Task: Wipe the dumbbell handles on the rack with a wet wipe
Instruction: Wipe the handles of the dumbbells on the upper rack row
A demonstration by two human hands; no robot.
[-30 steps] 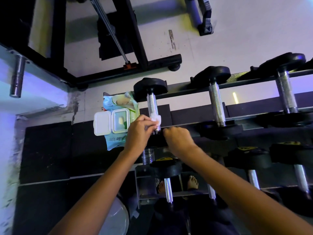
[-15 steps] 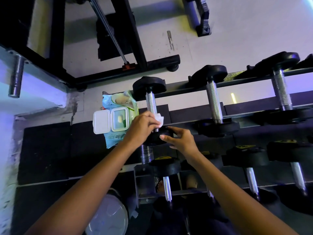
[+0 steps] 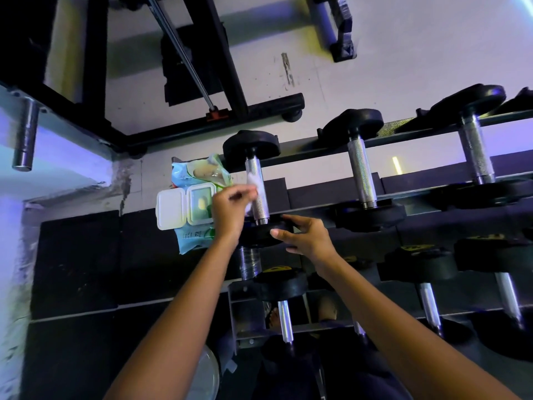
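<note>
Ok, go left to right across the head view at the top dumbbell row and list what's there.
The wet wipe pack → first dumbbell handle, with the wet wipe held on it by the left hand → second dumbbell handle → third dumbbell handle.

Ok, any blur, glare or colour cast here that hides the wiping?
Head view: motion blur smears the left hand and the white wet wipe; the knurled chrome dumbbell handle shows bright highlights yet is readable; purple-blue light tints the pale left wall; the black lower dumbbells sink into shadow; the wide-angle lens bends the rack rails.
</note>
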